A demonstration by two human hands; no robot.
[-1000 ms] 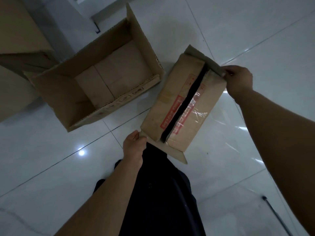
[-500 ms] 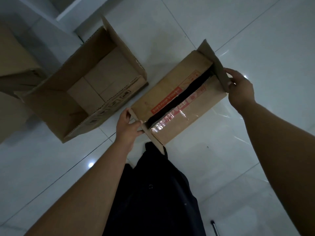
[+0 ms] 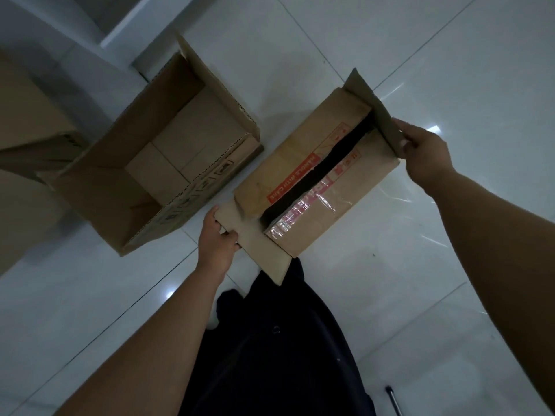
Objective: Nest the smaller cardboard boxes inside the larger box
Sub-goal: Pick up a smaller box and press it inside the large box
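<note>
I hold a smaller cardboard box above the white tiled floor, right of centre. Its two long top flaps lie almost closed with a dark gap between them, and red printing and clear tape show on them. My left hand grips the near end flap. My right hand grips the far end flap, which stands up. The larger box stands open on the floor to the left, its flaps up, with flat cardboard visible on its bottom. The smaller box hangs just right of it, apart from its near wall.
More brown cardboard stands at the far left, partly out of frame. My dark trousers fill the lower middle. A thin dark rod lies on the tiles at the bottom right. A pale step or ledge runs behind the larger box.
Held in both hands, the smaller box has turned from nearly end-on to a more slanted lie and shifted a little nearer the larger box. My grip moved onto the end flaps.
</note>
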